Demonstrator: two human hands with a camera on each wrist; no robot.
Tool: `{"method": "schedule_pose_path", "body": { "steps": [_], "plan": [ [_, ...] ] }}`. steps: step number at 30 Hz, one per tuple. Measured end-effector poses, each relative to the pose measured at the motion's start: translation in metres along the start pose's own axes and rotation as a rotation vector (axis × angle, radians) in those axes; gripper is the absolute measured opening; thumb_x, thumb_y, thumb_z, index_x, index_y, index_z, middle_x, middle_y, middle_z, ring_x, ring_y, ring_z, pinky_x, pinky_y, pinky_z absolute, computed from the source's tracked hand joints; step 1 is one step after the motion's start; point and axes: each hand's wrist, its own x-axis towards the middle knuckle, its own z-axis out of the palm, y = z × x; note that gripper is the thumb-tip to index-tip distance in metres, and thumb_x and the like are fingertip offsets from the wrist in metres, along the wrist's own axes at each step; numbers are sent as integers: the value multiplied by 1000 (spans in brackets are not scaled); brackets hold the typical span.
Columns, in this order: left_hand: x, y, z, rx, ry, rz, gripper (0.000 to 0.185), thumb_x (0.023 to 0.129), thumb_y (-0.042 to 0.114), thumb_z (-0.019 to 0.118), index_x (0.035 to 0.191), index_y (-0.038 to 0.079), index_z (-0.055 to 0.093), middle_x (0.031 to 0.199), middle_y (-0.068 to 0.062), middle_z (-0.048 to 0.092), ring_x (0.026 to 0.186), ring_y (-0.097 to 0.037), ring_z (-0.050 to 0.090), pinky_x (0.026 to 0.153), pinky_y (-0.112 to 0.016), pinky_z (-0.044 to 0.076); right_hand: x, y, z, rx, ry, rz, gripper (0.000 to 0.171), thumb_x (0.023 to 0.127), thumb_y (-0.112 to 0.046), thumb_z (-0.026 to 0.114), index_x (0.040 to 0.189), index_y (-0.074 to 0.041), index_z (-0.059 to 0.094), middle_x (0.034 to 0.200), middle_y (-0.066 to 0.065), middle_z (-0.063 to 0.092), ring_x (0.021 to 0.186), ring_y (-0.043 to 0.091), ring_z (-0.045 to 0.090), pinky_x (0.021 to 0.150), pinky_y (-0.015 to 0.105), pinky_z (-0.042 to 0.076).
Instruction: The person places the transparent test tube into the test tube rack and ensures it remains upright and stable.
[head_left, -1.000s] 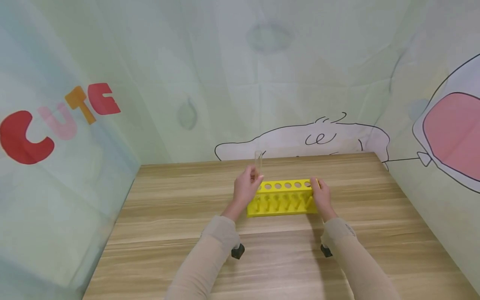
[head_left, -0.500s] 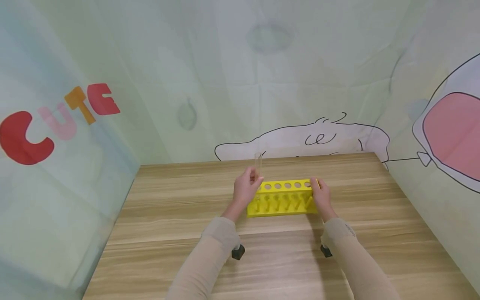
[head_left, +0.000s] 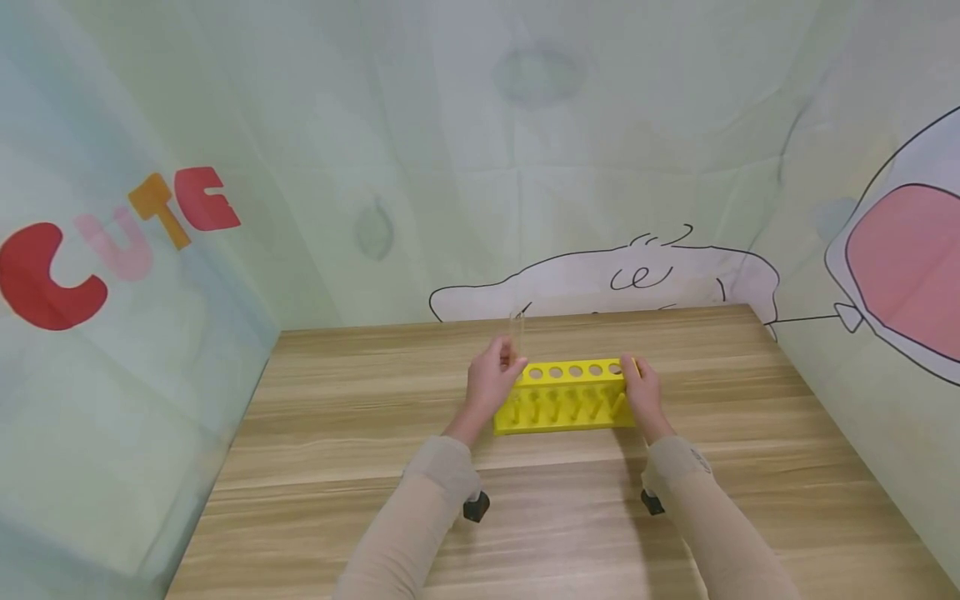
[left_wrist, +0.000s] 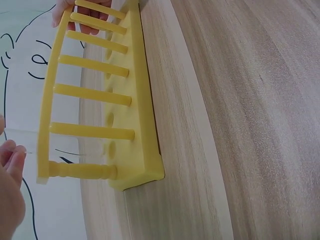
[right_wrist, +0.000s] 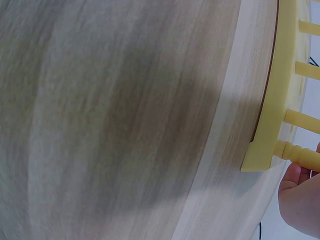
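Note:
A yellow test tube rack (head_left: 567, 430) stands on the table, with a row of holes along its top and pegs below. At its left end my left hand (head_left: 491, 379) pinches a clear glass test tube (head_left: 517, 330) between thumb and fingers. The tube stands upright over the leftmost hole; in the left wrist view the tube (left_wrist: 22, 138) passes through the top board, with its faint lower part showing between top and base. My right hand (head_left: 642, 392) grips the rack's right end, thumb on the top board and fingers behind the end post, as the right wrist view partly shows.
The wood-grain table (head_left: 337, 400) runs up to a printed cloth backdrop (head_left: 450, 167) at the back and both sides. Small black wrist-worn pieces (head_left: 476, 506) hang under both sleeves.
The test tube has sunk a little lower at the rack's left end, its top showing less above my left hand. The rack and right hand have stayed in place.

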Motion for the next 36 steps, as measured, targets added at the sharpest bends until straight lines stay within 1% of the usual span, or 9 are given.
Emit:
{"method": "schedule_pose_path", "body": {
  "steps": [3, 12, 16, 20, 23, 25, 28, 31, 36],
  "plan": [
    [0, 0, 1, -1, 0, 0, 26, 82, 26, 61, 101, 14, 48, 93, -1, 58, 93, -16, 56, 81, -25, 50, 0, 0, 0, 7, 0, 3, 54, 91, -50, 32, 107, 0, 44, 110, 15, 44, 101, 23, 38, 91, 35, 34],
    [-1, -2, 2, 3, -11, -8, 28, 82, 27, 61, 101, 12, 48, 92, 0, 56, 92, -16, 55, 82, -25, 50, 0, -1, 0, 11, -8, 8, 51, 92, -46, 33, 110, 1, 44, 112, 16, 44, 102, 24, 38, 92, 36, 34],
    [-1, -3, 3, -1, -13, -5, 32, 82, 27, 61, 106, 10, 48, 95, -1, 57, 94, -16, 55, 83, -26, 50, -1, -2, 0, 15, -16, 13, 51, 92, -45, 32, 112, 1, 43, 115, 17, 44, 104, 25, 37, 95, 38, 33],
    [-2, -3, 3, 1, -9, 0, 32, 82, 27, 61, 106, 9, 49, 95, -1, 57, 94, -16, 55, 82, -26, 50, -1, -3, -1, 16, -26, 20, 53, 92, -47, 32, 115, 0, 43, 120, 17, 43, 109, 25, 37, 100, 40, 31],
    [-2, -3, 4, 9, -3, -1, 29, 82, 27, 61, 101, 10, 49, 92, -1, 56, 94, -15, 55, 82, -25, 50, -2, -3, 0, 20, -23, 7, 51, 92, -45, 32, 112, 0, 44, 116, 17, 44, 105, 24, 38, 95, 37, 34],
    [-2, -4, 5, 13, 3, -3, 27, 82, 27, 62, 98, 11, 48, 90, 0, 55, 94, -14, 55, 81, -24, 50, -3, -2, 0, 27, -15, -9, 47, 93, -43, 33, 107, 1, 45, 109, 16, 46, 98, 22, 39, 88, 33, 36],
    [-1, -5, 6, 13, 9, -1, 26, 81, 27, 63, 96, 11, 48, 88, 0, 54, 93, -14, 54, 80, -24, 50, -3, -1, 1, 31, -4, -38, 42, 94, -39, 34, 100, 1, 45, 99, 14, 45, 89, 20, 38, 79, 27, 34],
    [-1, -6, 6, 12, 13, 4, 27, 81, 25, 63, 97, 9, 49, 88, 0, 53, 90, -14, 53, 79, -24, 50, -3, -1, 1, 23, 3, -44, 43, 93, -41, 34, 98, 0, 45, 96, 11, 45, 87, 18, 38, 77, 25, 34],
    [-1, -6, 6, 35, 21, 4, 25, 80, 26, 64, 93, 11, 49, 89, -1, 54, 87, -14, 52, 76, -23, 50, -2, 0, 1, 30, 2, -43, 50, 91, -48, 33, 99, 0, 45, 99, 12, 45, 90, 18, 38, 79, 25, 34]
  ]
}}
